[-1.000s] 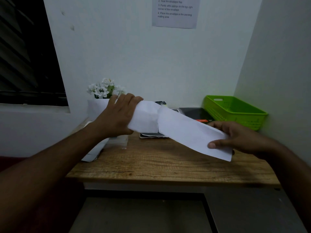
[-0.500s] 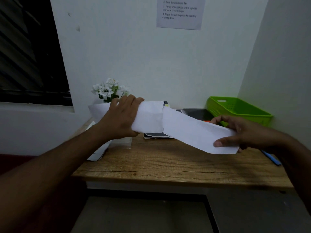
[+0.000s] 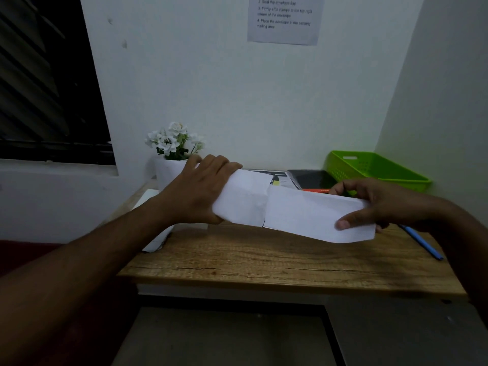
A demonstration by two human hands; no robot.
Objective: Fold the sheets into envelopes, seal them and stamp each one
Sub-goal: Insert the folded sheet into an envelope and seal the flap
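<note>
step: folding | folded sheet (image 3: 303, 212) held above tabletop (image 3: 264, 260) | left hand (image 3: 195, 191) wraps one end, right hand (image 3: 380, 204) pinches the other | advice: align edges squarely, then crease firmly against the tabletop

A wooden desk (image 3: 264, 262) stands in a dim corner of white walls (image 3: 224, 88) (dark louvred window (image 3: 47, 75) at left).
</note>
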